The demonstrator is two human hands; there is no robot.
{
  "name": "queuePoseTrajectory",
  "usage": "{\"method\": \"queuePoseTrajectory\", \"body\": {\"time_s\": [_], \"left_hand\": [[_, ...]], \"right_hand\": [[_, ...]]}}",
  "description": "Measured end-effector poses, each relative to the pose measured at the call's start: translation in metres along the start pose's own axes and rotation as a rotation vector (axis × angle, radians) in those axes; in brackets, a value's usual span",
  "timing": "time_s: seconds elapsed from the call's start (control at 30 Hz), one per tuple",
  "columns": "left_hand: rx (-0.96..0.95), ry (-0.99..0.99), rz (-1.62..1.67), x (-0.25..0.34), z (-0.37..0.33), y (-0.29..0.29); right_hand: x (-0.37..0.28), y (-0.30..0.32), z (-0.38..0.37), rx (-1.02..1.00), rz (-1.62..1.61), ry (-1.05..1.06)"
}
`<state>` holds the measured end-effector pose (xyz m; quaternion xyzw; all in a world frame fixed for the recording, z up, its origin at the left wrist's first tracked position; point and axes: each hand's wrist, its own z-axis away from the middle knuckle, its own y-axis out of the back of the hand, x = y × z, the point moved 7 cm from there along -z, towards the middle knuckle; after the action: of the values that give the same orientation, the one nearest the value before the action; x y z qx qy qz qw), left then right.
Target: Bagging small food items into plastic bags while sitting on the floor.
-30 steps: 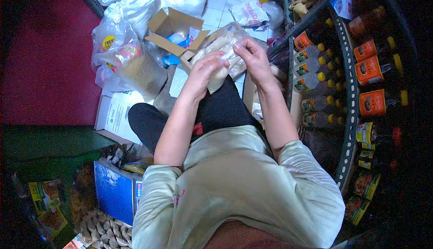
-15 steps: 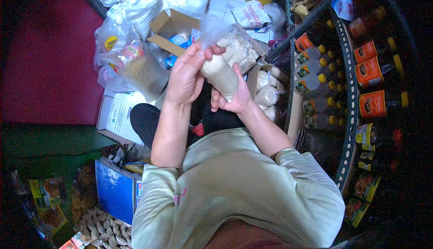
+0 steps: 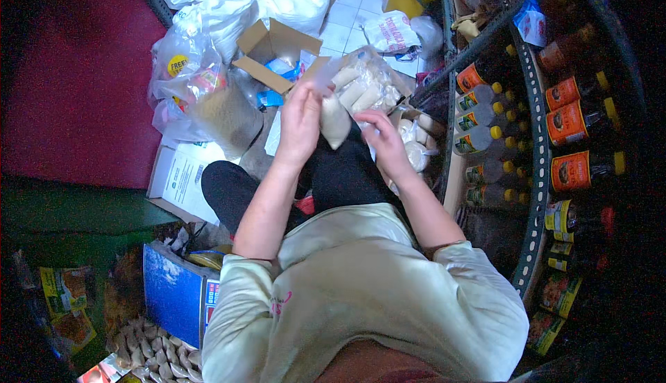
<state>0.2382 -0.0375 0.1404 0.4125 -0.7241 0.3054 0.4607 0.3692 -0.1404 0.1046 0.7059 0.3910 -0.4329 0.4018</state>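
Note:
A clear plastic bag of off-white powder or fine grains (image 3: 335,123) hangs upright over my lap, its filled end pointing down toward me. My left hand (image 3: 302,121) is closed around the gathered upper part of the bag, and loose plastic sticks up blurred above the fingers. Just to the right, my right hand (image 3: 383,141) is apart from the bag, its fingers loosely bent and spread, with nothing seen in them. Beyond the bag lies a larger clear sack (image 3: 368,78) full of similar filled packets.
An opened cardboard box (image 3: 260,38) with blue packets stands ahead, beside white bags (image 3: 208,1). A box of round filled bags (image 3: 416,154) sits right, against a shelf of bottles (image 3: 475,116). A blue weighing scale (image 3: 173,289) is at lower left, near several small brown packets (image 3: 156,352).
My right hand has let go of the bag's lower end and drawn away to the right. The bag has swung from a slant to hanging nearly straight down from my left hand.

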Motion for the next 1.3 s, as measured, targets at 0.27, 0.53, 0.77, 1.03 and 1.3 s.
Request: {"method": "queuePoseTrajectory", "body": {"time_s": [0.27,0.53,0.77,1.03,1.3], "left_hand": [[-0.376,-0.735,-0.789,0.044,0.014,-0.007],[-0.526,-0.523,-0.782,0.038,0.012,0.012],[-0.676,0.231,-0.382,0.008,0.001,0.033],[-0.526,-0.245,-0.630,0.072,-0.048,0.024],[-0.649,-0.495,0.237,0.176,-0.039,-0.048]], "right_hand": [[-0.021,-0.069,0.000,-0.691,-1.045,-0.799],[-0.077,-0.039,-0.039,-0.461,0.599,0.537],[-0.102,-0.032,-0.045,-0.394,0.994,1.083],[-0.124,-0.009,-0.052,-0.096,0.818,0.941],[-0.075,-0.016,-0.048,0.006,0.498,0.598]]}}
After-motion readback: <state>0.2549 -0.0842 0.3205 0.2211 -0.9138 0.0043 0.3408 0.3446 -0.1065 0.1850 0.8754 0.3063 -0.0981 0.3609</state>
